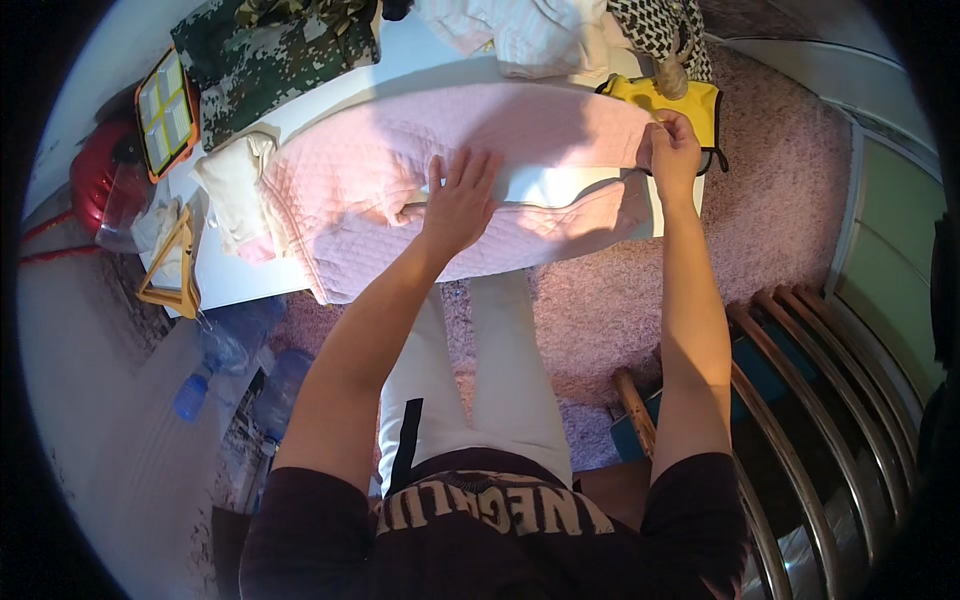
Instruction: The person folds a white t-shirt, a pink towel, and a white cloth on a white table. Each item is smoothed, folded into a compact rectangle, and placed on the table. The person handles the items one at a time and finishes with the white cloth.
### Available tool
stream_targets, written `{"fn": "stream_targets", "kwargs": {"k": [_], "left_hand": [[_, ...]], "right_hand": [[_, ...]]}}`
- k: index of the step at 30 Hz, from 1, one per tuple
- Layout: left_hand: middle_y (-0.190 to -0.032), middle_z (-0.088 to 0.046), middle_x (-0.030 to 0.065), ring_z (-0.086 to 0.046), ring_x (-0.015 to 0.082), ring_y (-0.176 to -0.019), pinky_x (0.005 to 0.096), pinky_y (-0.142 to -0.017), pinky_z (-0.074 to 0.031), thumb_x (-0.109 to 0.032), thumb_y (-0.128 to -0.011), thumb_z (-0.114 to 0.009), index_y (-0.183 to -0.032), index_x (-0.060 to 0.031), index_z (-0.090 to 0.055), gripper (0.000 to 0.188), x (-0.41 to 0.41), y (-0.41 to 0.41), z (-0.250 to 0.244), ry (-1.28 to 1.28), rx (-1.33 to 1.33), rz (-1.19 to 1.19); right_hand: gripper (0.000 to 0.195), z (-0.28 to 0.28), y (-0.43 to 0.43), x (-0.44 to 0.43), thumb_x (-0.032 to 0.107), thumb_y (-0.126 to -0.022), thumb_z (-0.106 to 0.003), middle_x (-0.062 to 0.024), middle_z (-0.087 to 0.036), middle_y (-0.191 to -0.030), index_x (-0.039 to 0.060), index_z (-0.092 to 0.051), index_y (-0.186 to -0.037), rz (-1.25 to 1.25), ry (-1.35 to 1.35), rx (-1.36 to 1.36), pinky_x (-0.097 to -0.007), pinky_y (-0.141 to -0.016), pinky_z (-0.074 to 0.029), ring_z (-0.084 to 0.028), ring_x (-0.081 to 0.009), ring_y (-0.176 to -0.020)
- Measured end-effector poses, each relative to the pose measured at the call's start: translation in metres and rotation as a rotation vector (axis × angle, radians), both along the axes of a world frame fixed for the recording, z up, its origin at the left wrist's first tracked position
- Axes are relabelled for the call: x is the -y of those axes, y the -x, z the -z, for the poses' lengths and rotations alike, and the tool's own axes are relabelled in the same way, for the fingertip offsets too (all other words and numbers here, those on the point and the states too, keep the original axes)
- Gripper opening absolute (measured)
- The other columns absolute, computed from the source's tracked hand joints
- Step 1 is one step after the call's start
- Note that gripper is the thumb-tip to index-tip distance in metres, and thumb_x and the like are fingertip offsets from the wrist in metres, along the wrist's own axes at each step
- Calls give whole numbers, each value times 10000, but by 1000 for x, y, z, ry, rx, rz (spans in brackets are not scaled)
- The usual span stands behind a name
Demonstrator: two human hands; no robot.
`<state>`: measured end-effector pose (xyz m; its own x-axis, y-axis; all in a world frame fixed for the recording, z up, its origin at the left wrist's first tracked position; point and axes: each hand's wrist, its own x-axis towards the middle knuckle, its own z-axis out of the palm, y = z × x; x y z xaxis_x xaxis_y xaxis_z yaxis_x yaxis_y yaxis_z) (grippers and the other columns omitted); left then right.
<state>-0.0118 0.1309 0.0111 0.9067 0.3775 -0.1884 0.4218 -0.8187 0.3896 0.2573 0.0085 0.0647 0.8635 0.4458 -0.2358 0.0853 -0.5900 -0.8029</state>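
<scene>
A pair of pink quilted trousers (352, 150) lies spread across a white table (551, 184), waistband to the left and legs to the right. Table surface shows between the two legs. My left hand (461, 199) rests palm down near the crotch, fingers spread a little, gripping nothing. At the far right, my right hand (673, 150) pinches the cuff of the far leg between thumb and fingers. The near leg's cuff lies wrinkled below it. Beside the waistband is a folded cream garment (236, 187), and a yellow cloth with black edging (694, 105) sits just beyond my right hand.
Camouflage clothing (292, 82), white clothing (551, 41) and a black-and-white patterned cloth (652, 19) line the table's far side. Leftward are an orange-framed lamp (166, 112) and a wooden hanger (176, 270). Plastic bottles (285, 382) stand below; curved metal bars (795, 420) are at right.
</scene>
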Motion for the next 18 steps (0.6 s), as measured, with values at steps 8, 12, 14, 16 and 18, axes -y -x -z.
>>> {"fn": "stream_targets", "kwargs": {"k": [8,12,14,16,18], "left_hand": [[-1448,-236,71,-178,312,-1341,609,-1005,-173,-331,-790,-569,-1358,-134,-335,645,1,7,1,-123,-30,3],[-1457,-219,75,-194,333,-1334,618,-1004,-160,-332,-799,-561,-1367,-143,-323,644,1,7,4,-73,-50,17],[-1461,-212,74,-206,341,-1328,616,-1009,-150,-324,-802,-558,-1376,-150,-305,651,3,11,6,-36,-22,51],[-1465,-203,72,-215,345,-1324,611,-1018,-139,-313,-807,-554,-1388,-161,-282,659,9,28,1,9,13,104],[-1468,-193,60,-219,342,-1322,602,-1028,-129,-292,-813,-552,-1397,-175,-258,664,19,48,-10,93,-6,176]], "right_hand": [[517,15,70,11,313,-788,-599,-60,-310,-1404,184,-457,-1268,-739,357,707,-599,-1007,-173,-237,-299,-1310],[543,47,84,24,359,-799,-588,-33,-236,-1449,218,-432,-1299,-818,503,575,-609,-1031,-89,-125,-272,-1361],[528,46,84,27,318,-793,-599,-54,-248,-1442,184,-445,-1280,-800,451,567,-612,-1028,-96,-149,-285,-1353],[512,28,84,30,262,-787,-611,-83,-268,-1431,132,-455,-1257,-813,355,546,-615,-1024,-103,-182,-304,-1340],[456,34,92,55,233,-778,-601,-70,-318,-1400,155,-489,-1213,-882,301,593,-614,-1010,-150,-202,-291,-1331]]}}
